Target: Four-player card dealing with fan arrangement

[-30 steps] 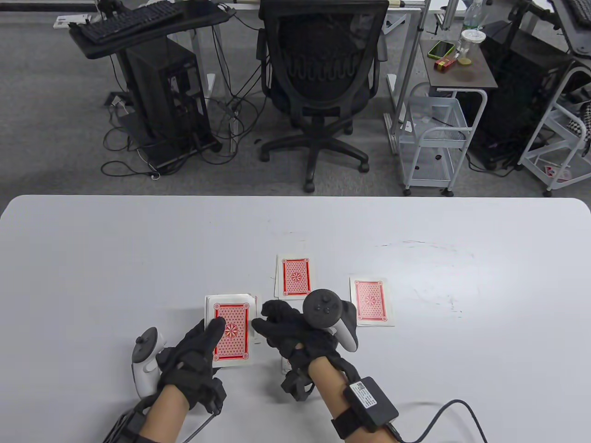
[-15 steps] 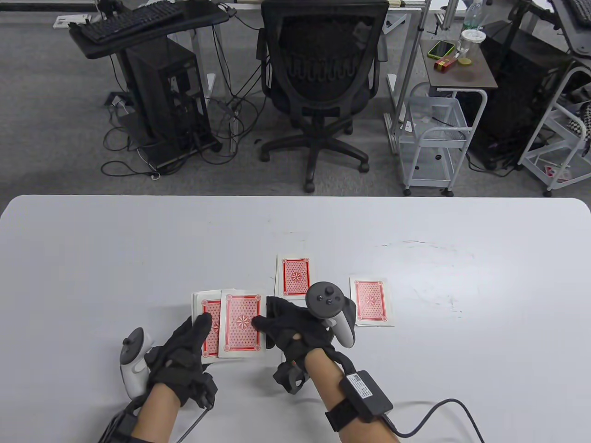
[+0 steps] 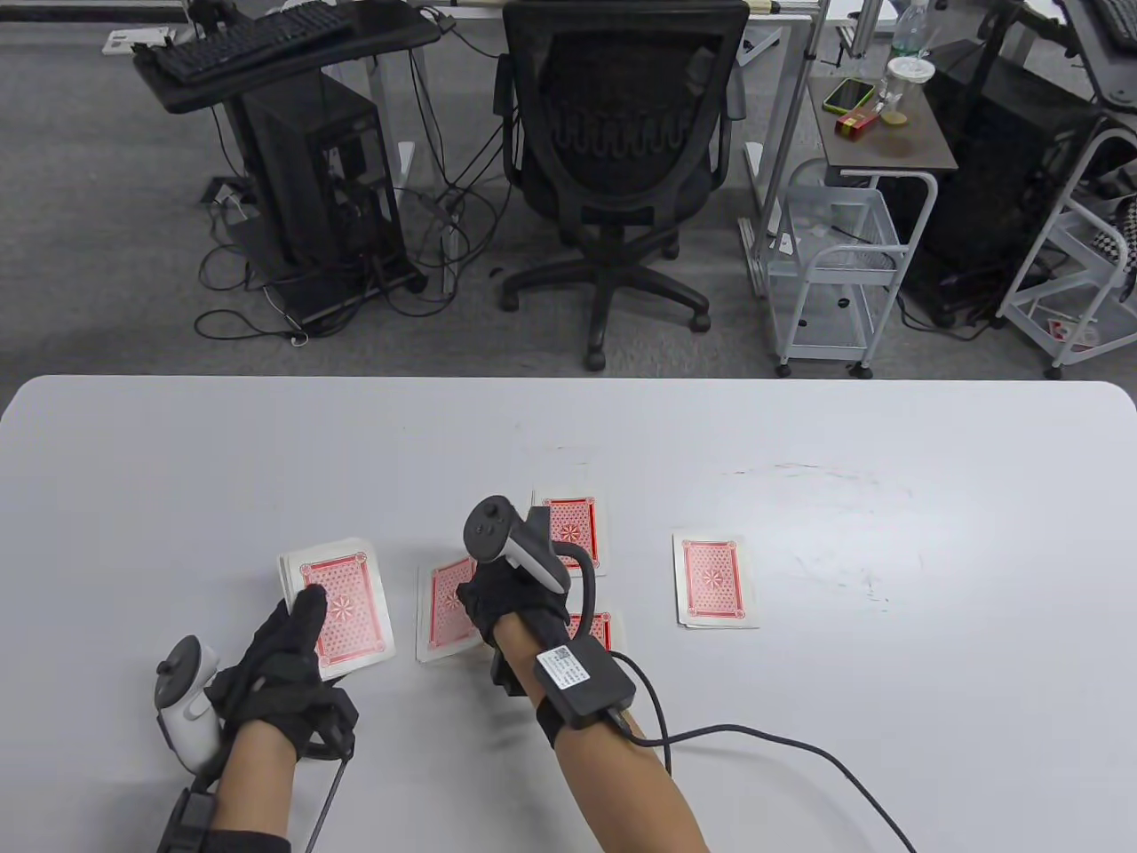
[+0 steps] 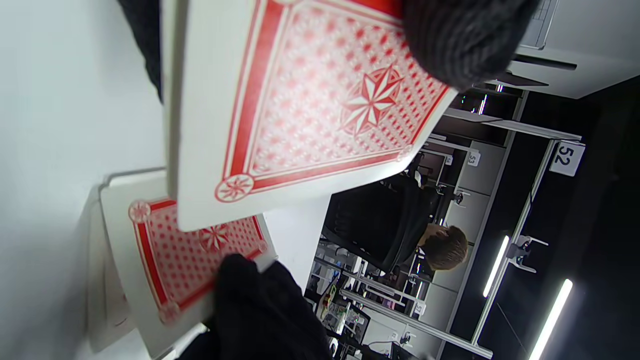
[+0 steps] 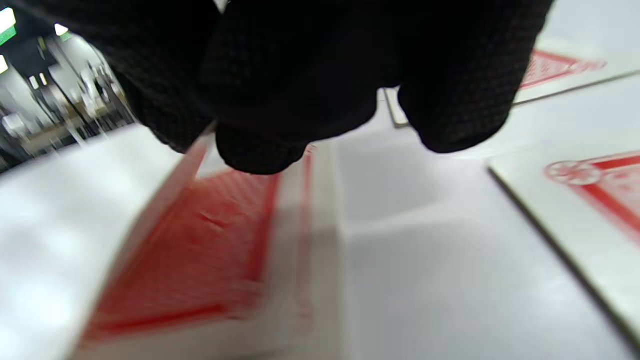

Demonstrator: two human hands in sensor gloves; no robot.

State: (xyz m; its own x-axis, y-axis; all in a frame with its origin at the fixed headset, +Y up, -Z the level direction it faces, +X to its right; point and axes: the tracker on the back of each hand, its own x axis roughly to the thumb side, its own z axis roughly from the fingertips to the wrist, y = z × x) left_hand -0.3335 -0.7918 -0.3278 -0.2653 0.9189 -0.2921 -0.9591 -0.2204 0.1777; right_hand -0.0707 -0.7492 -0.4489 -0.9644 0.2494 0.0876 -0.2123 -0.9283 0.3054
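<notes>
Table view: dealing under way, judged at an early stage. The left hand point(image 3: 284, 657), at 7 o'clock on the table point(image 3: 178, 462), grips the deck point(image 3: 337, 606) face down, thumb lying across its top card. The right hand point(image 3: 506, 604), near 6 o'clock, has its fingers closed onto a dealt card point(image 3: 444, 613) lying just right of the deck. Three other piles show red backs: a far pile point(image 3: 573, 524) toward 12 o'clock, a right pile point(image 3: 715, 582) at 3 o'clock, and a near pile point(image 3: 597, 626), mostly hidden behind the right wrist. Each pile looks only a card or two deep, and none is fanned, so most of the dealing and all of the fanning appear to remain. Left wrist view alone shows the thickness of the deck point(image 4: 310, 105) and a gloved fingertip resting on the dealt card point(image 4: 185, 255) below it. Right wrist view, blurred, shows the fingertips point(image 5: 260, 145) touching that card point(image 5: 200, 260); whether they pinch it or merely press it cannot be told.
</notes>
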